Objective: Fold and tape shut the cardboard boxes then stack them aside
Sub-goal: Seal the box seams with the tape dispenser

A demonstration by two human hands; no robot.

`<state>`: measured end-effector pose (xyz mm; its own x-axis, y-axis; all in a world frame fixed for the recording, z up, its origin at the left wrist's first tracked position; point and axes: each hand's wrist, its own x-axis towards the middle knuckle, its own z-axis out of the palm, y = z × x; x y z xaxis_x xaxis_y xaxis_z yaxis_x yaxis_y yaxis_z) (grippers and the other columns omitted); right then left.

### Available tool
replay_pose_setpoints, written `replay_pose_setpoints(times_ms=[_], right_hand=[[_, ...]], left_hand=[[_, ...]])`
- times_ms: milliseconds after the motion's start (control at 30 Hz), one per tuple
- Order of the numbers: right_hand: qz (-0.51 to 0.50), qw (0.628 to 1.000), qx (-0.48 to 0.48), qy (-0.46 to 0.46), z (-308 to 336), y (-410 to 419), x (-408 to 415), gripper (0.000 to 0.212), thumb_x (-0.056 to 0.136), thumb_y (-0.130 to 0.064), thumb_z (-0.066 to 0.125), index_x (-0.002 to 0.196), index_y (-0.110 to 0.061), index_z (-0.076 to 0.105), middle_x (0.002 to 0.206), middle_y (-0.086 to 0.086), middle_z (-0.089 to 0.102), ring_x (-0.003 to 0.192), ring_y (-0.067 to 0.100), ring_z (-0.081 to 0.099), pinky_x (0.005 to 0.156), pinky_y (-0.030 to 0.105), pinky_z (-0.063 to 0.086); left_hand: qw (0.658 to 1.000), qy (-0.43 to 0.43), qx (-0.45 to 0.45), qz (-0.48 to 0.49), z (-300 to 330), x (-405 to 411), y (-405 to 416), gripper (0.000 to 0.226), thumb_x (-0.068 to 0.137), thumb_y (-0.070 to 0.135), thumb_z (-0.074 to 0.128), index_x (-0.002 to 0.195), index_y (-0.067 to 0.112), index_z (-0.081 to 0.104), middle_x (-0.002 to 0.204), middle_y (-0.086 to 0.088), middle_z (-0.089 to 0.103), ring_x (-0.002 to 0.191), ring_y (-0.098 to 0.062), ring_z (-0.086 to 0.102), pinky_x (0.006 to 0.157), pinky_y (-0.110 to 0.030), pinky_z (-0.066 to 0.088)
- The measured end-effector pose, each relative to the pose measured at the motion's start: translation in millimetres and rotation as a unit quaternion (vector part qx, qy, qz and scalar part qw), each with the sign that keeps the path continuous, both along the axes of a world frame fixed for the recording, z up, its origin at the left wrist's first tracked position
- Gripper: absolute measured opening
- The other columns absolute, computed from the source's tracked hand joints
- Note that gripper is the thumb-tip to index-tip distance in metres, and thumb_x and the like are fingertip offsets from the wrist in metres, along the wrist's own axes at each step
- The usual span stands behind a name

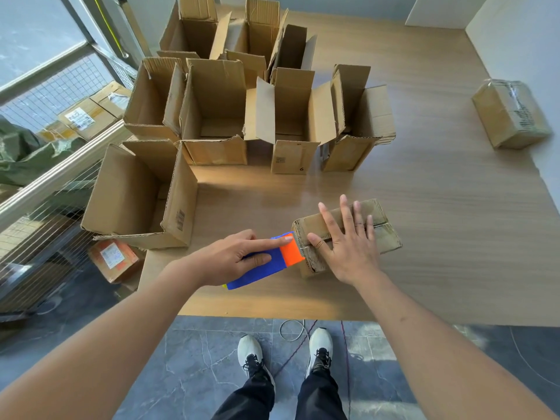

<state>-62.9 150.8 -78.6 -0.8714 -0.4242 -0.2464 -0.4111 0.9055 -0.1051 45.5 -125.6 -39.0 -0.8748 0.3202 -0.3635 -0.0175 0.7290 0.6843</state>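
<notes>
A small cardboard box with its flaps folded shut lies near the table's front edge. My right hand presses flat on its top, fingers spread. My left hand grips a blue and orange tape dispenser, index finger stretched along its top. The dispenser's toothed end touches the box's left edge. Several open, empty cardboard boxes stand in rows at the back left of the table. One taped box lies at the far right.
The wooden table has free room on its right half. A railing with wire mesh runs along the left, with parcels beyond it. A parcel lies on the floor by the table's left corner. My feet stand on grey tiles.
</notes>
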Motion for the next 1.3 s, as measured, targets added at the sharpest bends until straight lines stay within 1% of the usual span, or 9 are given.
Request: replay_pose_setpoints(times_ms=[133, 433, 533, 633, 800, 933, 1100, 1267, 1300], right_hand=[[-0.001, 1.0, -0.006, -0.013, 1.1, 0.6, -1.0, 0.072, 0.093, -0.083, 0.006, 0.153, -0.055, -0.022, 0.164, -0.006, -0.036, 0.154, 0.023, -0.027, 0.126, 0.052, -0.01], [0.001, 1.0, -0.003, -0.019, 0.8, -0.2, -1.7, 0.071, 0.094, -0.083, 0.006, 0.152, -0.055, -0.023, 0.164, -0.005, -0.037, 0.153, 0.023, -0.029, 0.125, 0.053, -0.01], [0.001, 1.0, 0.0, -0.018, 0.6, 0.0, -2.1, 0.071, 0.093, -0.083, 0.006, 0.152, -0.055, -0.024, 0.164, -0.005, -0.037, 0.153, 0.024, -0.029, 0.125, 0.053, -0.011], [0.003, 1.0, 0.009, -0.019, 1.3, -1.2, -2.4, 0.072, 0.093, -0.082, 0.005, 0.152, -0.053, -0.025, 0.163, -0.004, -0.038, 0.153, 0.025, -0.03, 0.125, 0.053, -0.012], [0.008, 1.0, 0.024, -0.014, 3.7, -5.7, -1.4, 0.073, 0.094, -0.08, 0.005, 0.155, -0.049, -0.023, 0.164, 0.001, -0.037, 0.153, 0.029, -0.028, 0.124, 0.056, -0.011], [-0.004, 0.999, 0.034, 0.011, 12.4, -19.5, 8.3, 0.072, 0.098, -0.074, 0.008, 0.157, -0.045, -0.019, 0.165, 0.009, -0.034, 0.153, 0.038, -0.025, 0.123, 0.061, -0.009], [-0.058, 0.997, 0.04, 0.018, 20.8, -42.8, 30.7, 0.068, 0.105, -0.063, 0.019, 0.159, -0.042, -0.016, 0.167, 0.019, -0.018, 0.152, 0.049, -0.007, 0.121, 0.064, 0.008], [-0.077, 0.996, 0.018, -0.028, 14.6, -29.7, 25.6, 0.064, 0.105, -0.062, 0.017, 0.158, -0.047, -0.015, 0.167, 0.015, -0.022, 0.154, 0.047, -0.011, 0.123, 0.064, 0.002], [-0.075, 0.997, 0.014, -0.033, 13.6, -25.5, 24.6, 0.063, 0.104, -0.063, 0.017, 0.158, -0.048, -0.014, 0.167, 0.014, -0.023, 0.154, 0.046, -0.012, 0.123, 0.063, 0.001]], left_hand=[[1.0, -0.025, -0.001, 0.007, 5.2, -0.8, -9.9, 0.047, 0.108, 0.048, 0.037, 0.14, 0.078, 0.022, 0.104, 0.003, 0.051, 0.092, -0.013, 0.051, 0.083, -0.027, 0.039], [0.997, -0.067, -0.041, 0.014, 5.9, 5.4, -25.1, 0.045, 0.108, 0.048, 0.036, 0.138, 0.079, 0.026, 0.101, 0.005, 0.052, 0.091, -0.01, 0.051, 0.084, -0.029, 0.04], [0.994, -0.077, -0.071, 0.016, 2.2, -2.5, -12.8, 0.044, 0.109, 0.048, 0.034, 0.138, 0.08, 0.025, 0.1, 0.001, 0.053, 0.089, -0.012, 0.052, 0.079, -0.025, 0.038], [0.992, -0.094, -0.077, 0.031, -2.9, -8.0, 0.7, 0.043, 0.109, 0.047, 0.034, 0.138, 0.078, 0.029, 0.111, -0.007, 0.064, 0.092, -0.02, 0.057, 0.085, -0.029, 0.044], [0.987, -0.127, -0.075, 0.058, 3.4, -21.4, 16.6, 0.039, 0.109, 0.05, 0.034, 0.141, 0.073, 0.033, 0.111, -0.001, 0.063, 0.086, -0.013, 0.057, 0.071, -0.024, 0.041], [0.981, -0.157, -0.098, 0.051, 10.3, -34.3, 16.9, 0.039, 0.109, 0.052, 0.031, 0.142, 0.072, 0.032, 0.12, 0.004, 0.056, 0.092, -0.012, 0.055, 0.079, -0.033, 0.043], [0.976, -0.173, -0.129, 0.027, 18.8, -39.5, 16.7, 0.04, 0.11, 0.05, 0.03, 0.146, 0.067, 0.033, 0.122, 0.012, 0.048, 0.096, -0.012, 0.049, 0.084, -0.036, 0.037], [0.969, -0.176, -0.173, 0.006, 6.0, -31.1, 11.2, 0.043, 0.11, 0.044, 0.031, 0.151, 0.054, 0.039, 0.153, 0.005, 0.047, 0.133, -0.025, 0.047, 0.106, -0.037, 0.035], [0.969, -0.172, -0.179, 0.008, -0.3, -23.8, 9.1, 0.043, 0.11, 0.043, 0.032, 0.151, 0.053, 0.039, 0.155, 0.004, 0.047, 0.134, -0.024, 0.046, 0.105, -0.035, 0.035]])
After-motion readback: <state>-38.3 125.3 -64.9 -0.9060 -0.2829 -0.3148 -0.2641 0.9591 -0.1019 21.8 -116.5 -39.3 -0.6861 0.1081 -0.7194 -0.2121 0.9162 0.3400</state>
